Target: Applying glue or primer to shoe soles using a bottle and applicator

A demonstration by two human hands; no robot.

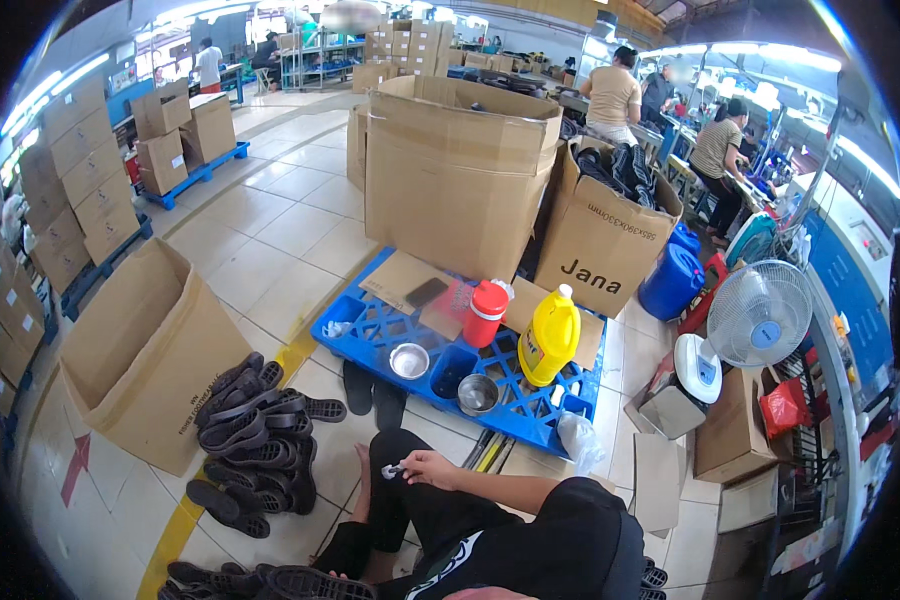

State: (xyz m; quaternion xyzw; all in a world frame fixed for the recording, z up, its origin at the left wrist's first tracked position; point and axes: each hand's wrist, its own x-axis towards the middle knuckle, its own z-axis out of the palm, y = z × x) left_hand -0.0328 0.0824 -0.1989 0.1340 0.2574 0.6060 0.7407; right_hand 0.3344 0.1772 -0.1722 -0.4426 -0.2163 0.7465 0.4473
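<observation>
My right hand rests over my dark-trousered knee. Its fingers are closed on a small tool with a whitish end, whose kind I cannot make out. Low in the picture, the fingertips of my left hand show at the edge of a dark shoe sole and appear to grip it; the rest of that hand is hidden. More dark soles lie on the floor beside it. Ahead and to the left, a heap of dark soles leans against an open cardboard box.
A blue plastic pallet ahead carries a red jug, a yellow bottle, two metal bowls and a phone. Large cardboard boxes stand behind it. To the right is a fan; people work farther off.
</observation>
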